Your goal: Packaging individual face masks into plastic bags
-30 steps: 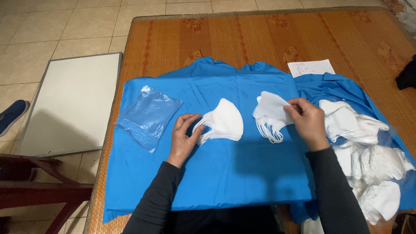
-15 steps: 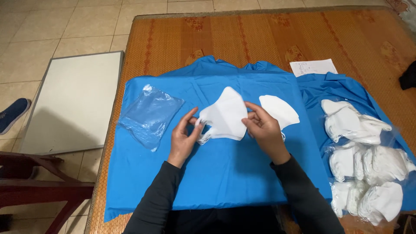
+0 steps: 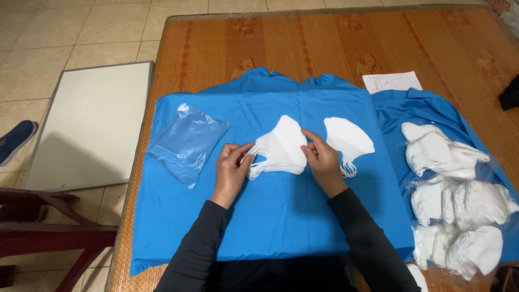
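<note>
Both hands hold one small stack of white masks point(image 3: 284, 147) on the blue cloth point(image 3: 281, 216). The left hand point(image 3: 232, 168) has its fingers closed on the ear loops at the stack's left end. The right hand point(image 3: 323, 159) pinches the right edge. A second stack of masks point(image 3: 350, 141) lies just beside the right hand. A clear plastic bag point(image 3: 186, 143) lies to the left. More bagged masks point(image 3: 459, 200) sit far right.

You've got a woven orange mat point(image 3: 324, 43) on top of a beige tile floor point(image 3: 70, 27). A white board point(image 3: 86, 124) lies flat beside it, dark wooden furniture point(image 3: 48, 238) sits at bottom left. Soft indoor light.
</note>
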